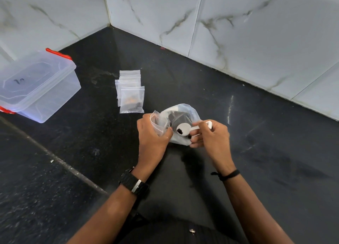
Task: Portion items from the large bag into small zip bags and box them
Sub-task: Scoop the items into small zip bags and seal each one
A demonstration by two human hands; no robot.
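The large bag (183,119), soft crinkled clear plastic with dark bits inside, sits on the black counter (238,152) just in front of the person. Over its mouth hangs a white plastic spoon (185,129), its round bowl carrying a few dark pieces. The right hand (211,135) pinches the spoon's flat handle between thumb and fingers, probably to keep the bowl level. The left hand (152,133) grips a small zip bag (158,121), fingers curled around its thin film, holding it beside the spoon, seemingly ready to receive the scoop. Beyond them, a stack of small bags (130,89) lies flat, the front one already holding brown and dark pieces. Well to the left stands a clear lidded box (36,86) with red clips, lid on.
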